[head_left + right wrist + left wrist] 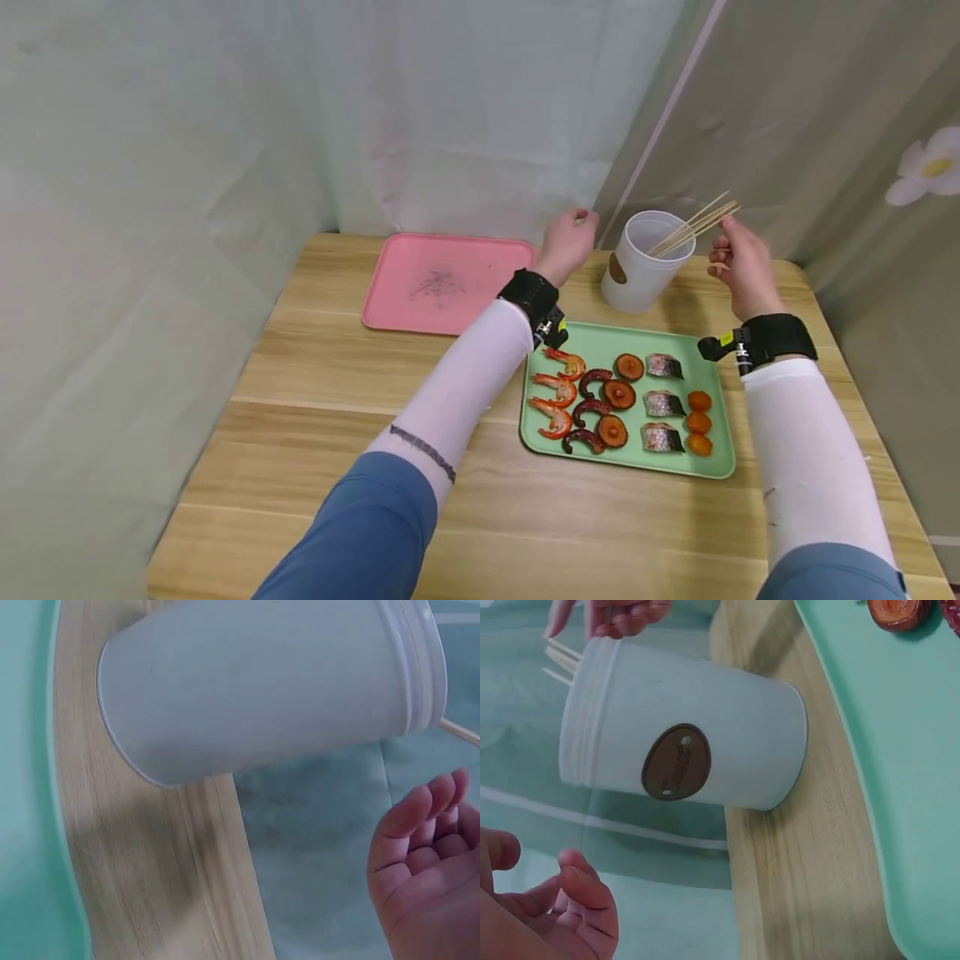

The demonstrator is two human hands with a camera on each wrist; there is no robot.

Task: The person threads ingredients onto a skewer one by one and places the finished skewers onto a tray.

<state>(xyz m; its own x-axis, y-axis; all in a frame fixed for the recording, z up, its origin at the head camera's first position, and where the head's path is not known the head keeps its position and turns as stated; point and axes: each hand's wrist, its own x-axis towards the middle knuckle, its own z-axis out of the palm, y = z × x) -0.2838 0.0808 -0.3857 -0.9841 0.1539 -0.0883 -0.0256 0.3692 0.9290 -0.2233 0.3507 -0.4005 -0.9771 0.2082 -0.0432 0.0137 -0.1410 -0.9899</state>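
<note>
Several thin bamboo skewers (697, 227) stick out of a white plastic bucket (637, 271) with a brown oval label. My right hand (746, 262) is at the bucket's right, its index fingertip right at the upper ends of the skewers. Its other fingers are loosely bent in the right wrist view, where the index finger and thumb are out of frame. To the bucket's left is my left hand (568, 246), raised, with loosely bent fingers and thumb apart, holding nothing. The labelled side of the bucket faces the left wrist camera.
A green tray (630, 468) in front of the bucket bears shrimp (557, 390), octopus tentacles (585, 439), mushroom caps (618, 394), fish pieces (663, 404) and orange balls (699, 422). A pink tray (405, 287) lies at the back left. Curtains (480, 117) hang behind the wooden table (300, 433).
</note>
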